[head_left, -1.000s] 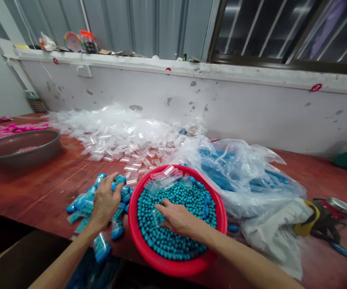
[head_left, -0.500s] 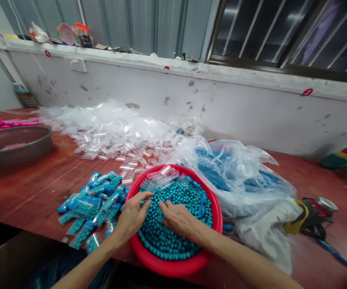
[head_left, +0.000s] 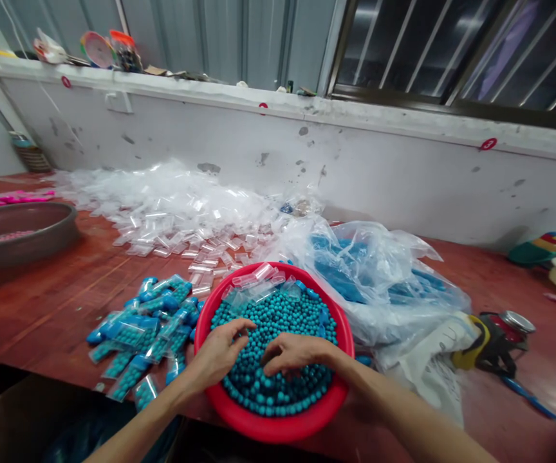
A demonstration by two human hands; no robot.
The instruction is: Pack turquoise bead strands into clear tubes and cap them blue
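Note:
A red basin (head_left: 348, 321) full of teal beads (head_left: 278, 315) stands in front of me at the table's edge. My left hand (head_left: 222, 350) is over its left side, fingers bent and thumb apart; I see nothing between them. Fingers bent downward, my right hand (head_left: 297, 354) reaches into the beads near the middle, its thumb apart from the fingers. Its fingertips are partly hidden. Several clear plastic tubes (head_left: 259, 280) lie on the beads at the basin's far side. Left of the basin is a pile of bead-filled tubes (head_left: 133, 331) with blue caps.
A large heap of clear tubes (head_left: 176, 199) spreads along the wall. Behind the basin at right lies a plastic bag (head_left: 379, 270) with blue pieces inside. A brown basin (head_left: 22, 231) stands far left, and a yellow-and-black object (head_left: 475, 344) lies to the right.
My right hand has turned, and its fingers now bend down into the beads instead of pointing toward my left hand. My left hand has shifted only slightly. The whole view has moved a little.

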